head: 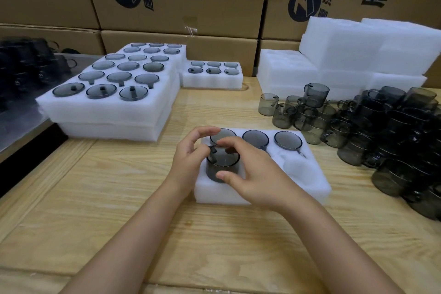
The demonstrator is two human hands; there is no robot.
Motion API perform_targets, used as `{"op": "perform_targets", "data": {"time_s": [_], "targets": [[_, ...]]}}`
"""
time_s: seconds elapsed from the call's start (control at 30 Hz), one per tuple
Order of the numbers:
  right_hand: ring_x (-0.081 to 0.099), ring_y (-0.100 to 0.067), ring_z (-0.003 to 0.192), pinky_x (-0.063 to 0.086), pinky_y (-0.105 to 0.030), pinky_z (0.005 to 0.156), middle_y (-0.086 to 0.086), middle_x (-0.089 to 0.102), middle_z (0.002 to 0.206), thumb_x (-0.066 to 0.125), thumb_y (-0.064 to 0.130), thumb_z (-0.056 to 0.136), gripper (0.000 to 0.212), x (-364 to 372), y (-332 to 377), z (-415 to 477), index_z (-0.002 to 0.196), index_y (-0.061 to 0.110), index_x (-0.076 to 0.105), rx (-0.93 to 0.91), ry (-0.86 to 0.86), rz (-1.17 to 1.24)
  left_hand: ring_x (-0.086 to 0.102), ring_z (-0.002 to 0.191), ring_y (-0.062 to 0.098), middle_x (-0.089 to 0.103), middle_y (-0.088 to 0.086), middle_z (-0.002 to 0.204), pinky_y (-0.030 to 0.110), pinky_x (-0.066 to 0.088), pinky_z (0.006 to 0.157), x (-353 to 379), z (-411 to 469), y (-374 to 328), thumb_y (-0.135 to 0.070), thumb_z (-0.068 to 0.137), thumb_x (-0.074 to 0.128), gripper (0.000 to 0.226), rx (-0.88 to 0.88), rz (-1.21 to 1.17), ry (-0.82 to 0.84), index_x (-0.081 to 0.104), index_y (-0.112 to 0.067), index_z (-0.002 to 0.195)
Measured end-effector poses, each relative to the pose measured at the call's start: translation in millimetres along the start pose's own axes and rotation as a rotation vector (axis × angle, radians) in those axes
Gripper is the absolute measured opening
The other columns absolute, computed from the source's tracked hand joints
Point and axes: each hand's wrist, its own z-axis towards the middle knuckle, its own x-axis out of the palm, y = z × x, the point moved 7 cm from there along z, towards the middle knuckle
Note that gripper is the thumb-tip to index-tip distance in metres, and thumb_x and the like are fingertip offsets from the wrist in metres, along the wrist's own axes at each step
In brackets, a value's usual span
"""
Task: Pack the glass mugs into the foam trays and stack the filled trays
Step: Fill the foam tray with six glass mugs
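Packing station on a pale, grained wooden table [119, 198]. In the near centre lies a white foam tray [312, 179], a soft matt block with rounded pockets in two rows. Its rear row holds three mugs [287, 141] sunk to their circular rims, and the front right pocket [296, 164] is vacant.

A smoked-glass mug [220, 166], cylindrical, translucent grey and glossy, stands partly lowered into the front left pocket. The right hand [253, 174] clasps it, with the thumb on the near wall and the fingers arched over the rim. The left hand [191, 157] lies against the mug's left side with its fingers loosely curved and raised. Its thumb appears to meet the handle, though whether it truly grips cannot be told. The two hands sit close together around this one mug.

At left stand the filled trays [107, 112], stacked in layers, with a smaller filled tray [212, 81] behind them. At right rear are blank foam blocks [358, 50], and before them a heap of loose mugs [381, 131]. Printed cardboard cartons [181, 7] form the backdrop.
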Motion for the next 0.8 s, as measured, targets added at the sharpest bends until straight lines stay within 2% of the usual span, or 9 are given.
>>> {"op": "perform_targets", "data": {"time_s": [0.1, 0.17, 0.23, 0.3, 0.4, 0.43, 0.5, 0.63, 0.8], "targets": [[0.043, 0.004, 0.124, 0.034, -0.022, 0.104, 0.017, 0.052, 0.132, 0.063, 0.041, 0.084, 0.057, -10, -5, 4, 0.136, 0.033, 0.041, 0.081, 0.012, 0.324, 0.058, 0.094, -0.005, 0.063, -0.003, 0.104, 0.007, 0.043, 0.077, -8, 2, -10, -0.008, 0.068, 0.047, 0.036, 0.000, 0.013, -0.089, 0.063, -0.016, 0.098], [0.036, 0.001, 0.132, 0.028, -0.027, 0.110, 0.014, 0.046, 0.140, 0.050, 0.049, 0.088, 0.053, -22, -9, 13, 0.138, 0.034, 0.041, 0.145, -0.113, 0.480, 0.055, 0.104, 0.000, 0.062, -0.007, 0.109, 0.002, 0.038, 0.081, -15, 5, -15, -0.008, 0.087, 0.049, 0.025, -0.003, 0.071, -0.204, 0.062, -0.023, 0.101], [0.011, -0.011, 0.145, 0.009, -0.031, 0.116, 0.007, 0.029, 0.153, 0.031, 0.049, 0.098, 0.051, -25, -12, 29, 0.144, 0.027, 0.033, 0.218, -0.198, 0.237, 0.048, 0.116, 0.001, 0.057, -0.012, 0.121, 0.002, 0.032, 0.087, -13, 8, -19, -0.014, 0.100, 0.039, 0.028, 0.005, 0.241, -0.235, 0.058, -0.026, 0.116], [-0.012, -0.019, 0.145, -0.009, -0.041, 0.115, 0.000, 0.010, 0.159, 0.016, 0.048, 0.099, 0.056, -11, -13, 46, 0.149, 0.023, 0.021, 0.310, -0.088, -0.066, 0.039, 0.127, 0.003, 0.047, -0.010, 0.136, 0.007, 0.025, 0.096, -4, 10, -12, -0.018, 0.102, 0.035, 0.035, -0.026, 0.382, -0.183, 0.046, -0.022, 0.136], [-0.023, -0.025, 0.143, -0.021, -0.052, 0.108, -0.004, -0.005, 0.160, 0.009, 0.046, 0.099, 0.056, 15, -23, 51, 0.151, 0.025, 0.008, 0.388, 0.056, -0.339, 0.031, 0.138, 0.012, 0.036, -0.003, 0.150, 0.026, 0.022, 0.112, 2, 7, 4, -0.016, 0.102, 0.033, 0.044, -0.119, 0.491, -0.074, 0.032, -0.019, 0.146], [-0.021, -0.025, 0.143, -0.023, -0.055, 0.106, -0.004, -0.005, 0.160, 0.007, 0.045, 0.099, 0.055, 19, -25, 49, 0.151, 0.025, 0.008, 0.381, 0.062, -0.406, 0.034, 0.137, 0.016, 0.039, -0.002, 0.149, 0.034, 0.026, 0.113, 2, 6, 7, -0.018, 0.102, 0.033, 0.042, -0.120, 0.558, -0.036, 0.035, -0.020, 0.144], [-0.014, -0.026, 0.145, -0.023, -0.058, 0.105, -0.002, -0.004, 0.160, 0.005, 0.043, 0.100, 0.054, 23, -25, 45, 0.151, 0.026, 0.007, 0.362, 0.055, -0.504, 0.044, 0.130, 0.020, 0.047, 0.000, 0.142, 0.037, 0.034, 0.107, 5, 5, 10, -0.022, 0.102, 0.032, 0.039, -0.132, 0.648, 0.026, 0.041, -0.022, 0.139], [-0.009, -0.032, 0.145, -0.017, -0.065, 0.104, -0.004, -0.004, 0.159, 0.011, 0.040, 0.100, 0.053, 23, -26, 48, 0.150, 0.024, 0.002, 0.373, 0.118, -0.625, 0.045, 0.128, 0.025, 0.046, 0.005, 0.142, 0.046, 0.037, 0.104, 10, 12, 12, -0.024, 0.101, 0.029, 0.042, -0.193, 0.821, 0.130, 0.034, -0.028, 0.143], [-0.009, -0.029, 0.145, -0.007, -0.062, 0.109, -0.001, -0.002, 0.159, 0.010, 0.040, 0.101, 0.052, 23, -28, 48, 0.150, 0.024, 0.003, 0.380, 0.108, -0.520, 0.049, 0.121, 0.029, 0.049, 0.005, 0.136, 0.048, 0.039, 0.099, 12, 11, 1, -0.028, 0.099, 0.028, 0.043, -0.252, 1.058, 0.144, 0.032, -0.035, 0.141]]}}
